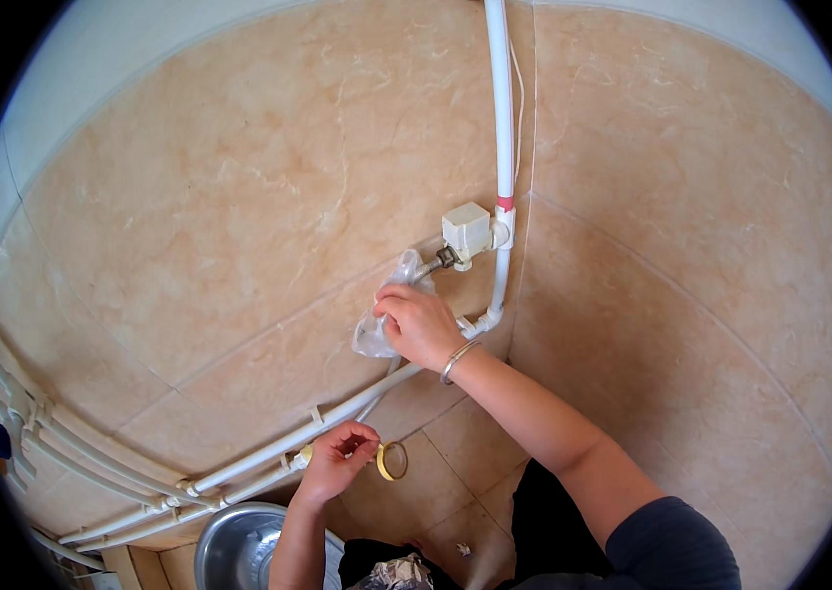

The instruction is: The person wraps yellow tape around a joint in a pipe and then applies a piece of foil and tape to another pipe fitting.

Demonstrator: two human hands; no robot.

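My right hand (pixel 419 324), with a metal bangle at the wrist, pinches a clear plastic sheet or bag (pixel 379 332). That plastic hangs around a metal hose or pipe (pixel 427 268), which joins a white box-shaped fitting (pixel 466 227) on the vertical white pipe. Lower and to the left, my left hand (pixel 342 457) holds a narrow roll of yellow tape (pixel 392 462) between thumb and fingers. How the far side of the plastic sits is hidden by my right hand.
White pipes (pixel 357 402) run along the tiled wall (pixel 276 184) toward the lower left. A metal basin (pixel 239 538) stands on the floor at lower left. Crumpled foil (pixel 397 574) lies near my lap, and a small scrap (pixel 464 549) is on the floor tiles.
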